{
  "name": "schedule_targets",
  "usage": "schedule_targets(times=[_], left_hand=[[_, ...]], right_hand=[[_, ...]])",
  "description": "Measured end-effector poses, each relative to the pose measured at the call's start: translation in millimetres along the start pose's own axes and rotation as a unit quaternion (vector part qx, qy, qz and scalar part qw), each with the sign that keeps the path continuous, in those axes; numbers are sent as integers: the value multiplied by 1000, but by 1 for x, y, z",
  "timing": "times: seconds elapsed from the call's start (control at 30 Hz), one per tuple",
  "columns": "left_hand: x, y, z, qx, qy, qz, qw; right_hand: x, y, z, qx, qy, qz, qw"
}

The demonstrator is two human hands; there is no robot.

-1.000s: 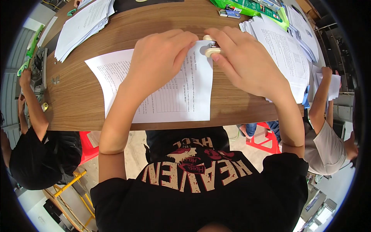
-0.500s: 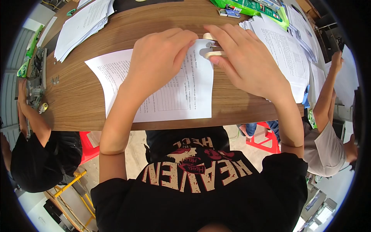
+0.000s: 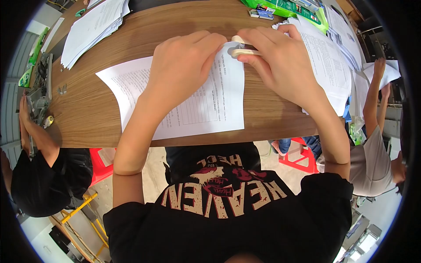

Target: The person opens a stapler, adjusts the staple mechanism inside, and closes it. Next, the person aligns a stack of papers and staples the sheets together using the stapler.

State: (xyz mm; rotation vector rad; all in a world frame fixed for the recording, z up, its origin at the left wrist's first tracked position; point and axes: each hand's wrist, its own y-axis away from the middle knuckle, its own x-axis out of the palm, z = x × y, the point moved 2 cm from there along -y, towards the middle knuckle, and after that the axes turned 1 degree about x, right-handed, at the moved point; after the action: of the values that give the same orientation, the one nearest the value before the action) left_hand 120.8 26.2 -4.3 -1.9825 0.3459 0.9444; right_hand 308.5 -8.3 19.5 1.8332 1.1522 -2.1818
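Observation:
Printed sheets of paper [image 3: 221,107] lie in front of me on the wooden table, their near edge close to the table's front. My left hand [image 3: 182,65] is closed on their far edge, thumb and fingers pinching near the corner. A cream-coloured stapler [image 3: 246,52] is gripped in my right hand [image 3: 283,63], fingers over its upper arm and thumb below. Its jaws sit at the far right corner of the paper, around the edge. Whether a staple has gone in cannot be seen.
Stacks of printed sheets lie at the far left [image 3: 94,26] and right [image 3: 326,57]. A small blue staple box [image 3: 261,14] stands beside a green package [image 3: 302,15]. Loose staples [image 3: 62,89] lie at left. Co-workers' arms reach in on the left [image 3: 37,127] and right [image 3: 375,96].
The stapler's arms have come closer together at the paper's corner. My right hand has tightened and turned slightly. On the right, the co-worker's hands and paper have shifted.

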Motion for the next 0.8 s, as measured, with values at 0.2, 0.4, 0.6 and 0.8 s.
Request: schedule_targets(times=[0.2,0.4,0.6,0.8], left_hand=[[7,1,2,12,-16,-24,1000],[3,2,1,9,-30,-10,999],[9,8,-2,43,-37,-32,998],[12,15,-4,43,-23,-30,998]], right_hand=[[-3,1,-5,-2,21,49,999],[-5,3,-2,2,5,37,999],[-5,5,0,51,-62,85,993],[-8,8,8,30,-55,86,994]])
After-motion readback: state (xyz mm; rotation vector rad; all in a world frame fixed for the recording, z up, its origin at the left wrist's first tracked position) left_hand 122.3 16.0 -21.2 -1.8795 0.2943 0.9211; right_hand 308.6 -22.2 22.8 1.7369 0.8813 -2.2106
